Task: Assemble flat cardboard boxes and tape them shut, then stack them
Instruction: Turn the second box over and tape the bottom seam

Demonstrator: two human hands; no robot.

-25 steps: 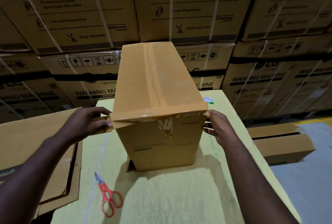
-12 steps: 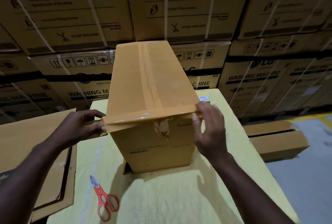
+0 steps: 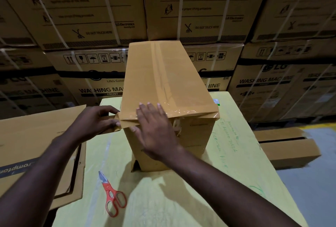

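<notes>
A wall of strapped washing machine cartons (image 3: 87, 17) filled the background from 9 through 12 to 3 o'clock. In front of it lay the yellow-covered surface (image 3: 181, 199), and a stack of flat cardboard sheets (image 3: 32, 144) overlapped its edge at 9 o'clock. The tall cardboard box (image 3: 163, 74) stood upright on the surface toward 12 o'clock, top flaps closed. On the floor at 3 o'clock sat a long carton (image 3: 289, 152), apart from the surface. Both forearms reached in from 6 o'clock. The right hand (image 3: 156, 130) lay flat over the box's near top edge, fingers straight and close together, fingertips on the top face. It pressed down the brown tape strip (image 3: 190, 113) that crossed that edge. The left hand (image 3: 92, 123), at the box's near left corner, had thumb and fingers curled, pinching the strip's loose end, which stuck out past the corner. Red-handled scissors (image 3: 113, 195) lay closed on the surface at 7 o'clock, blades pointing toward 11 o'clock.
</notes>
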